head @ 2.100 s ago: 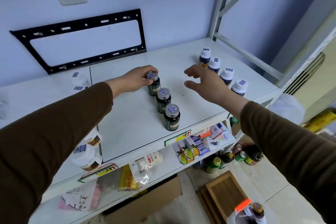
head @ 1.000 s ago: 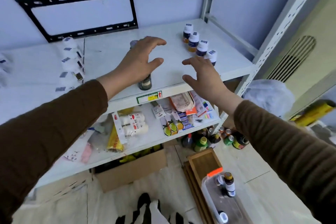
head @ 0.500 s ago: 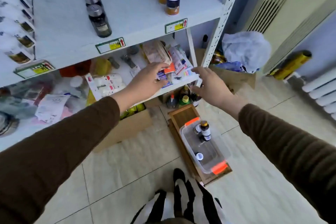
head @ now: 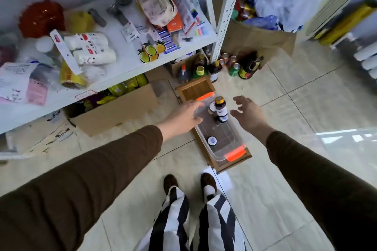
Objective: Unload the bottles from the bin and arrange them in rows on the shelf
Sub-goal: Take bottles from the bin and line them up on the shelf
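A clear plastic bin (head: 224, 153) with orange latches sits on a wooden tray on the floor. Inside it stands a dark bottle with a gold cap (head: 220, 108); a smaller bottle (head: 211, 108) leans beside it, and a white-capped bottle (head: 212, 140) sits nearer me. My left hand (head: 183, 117) is open at the bin's left rim, empty. My right hand (head: 247, 113) hovers open just right of the gold-capped bottle, fingers spread, touching nothing. The top shelf with the arranged rows is out of view.
A white lower shelf (head: 130, 63) packed with packets and tubes lies upper left. A cardboard box (head: 114, 108) sits under it. Bottles and cans (head: 228, 65) crowd the floor by the shelf post (head: 226, 10). My feet (head: 189, 183) stand just before the tray.
My view dropped from the top shelf to the floor. Both hands came down from the shelf rows and now reach over the bin.
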